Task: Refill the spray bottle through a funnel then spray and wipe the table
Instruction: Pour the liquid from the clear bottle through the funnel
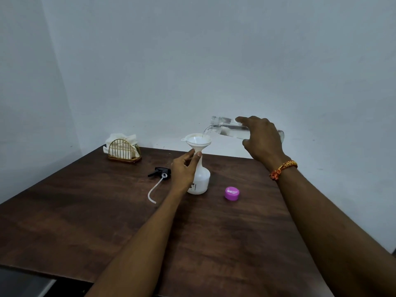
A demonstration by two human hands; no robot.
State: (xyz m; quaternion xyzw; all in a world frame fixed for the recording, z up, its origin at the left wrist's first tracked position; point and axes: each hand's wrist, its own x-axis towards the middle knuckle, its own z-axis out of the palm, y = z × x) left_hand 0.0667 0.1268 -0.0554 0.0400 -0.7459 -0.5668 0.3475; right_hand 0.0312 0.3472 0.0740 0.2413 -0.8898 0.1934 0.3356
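Your left hand [183, 173] grips the spray bottle [200, 179] neck under the funnel [196, 142]; your right hand [262, 139] grasps the tilted clear bottle [225, 127], water entering funnel. Pink cap [231, 193] right, on table [85, 211].

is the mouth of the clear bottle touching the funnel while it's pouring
Apart. The head view shows the clear bottle mouth held above the funnel rim, wall visible between them.

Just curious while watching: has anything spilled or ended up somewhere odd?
No spill shows. The black trigger sprayer head with its white tube lies on the dark wooden table, and a purple cap sits loose; both simply removed.
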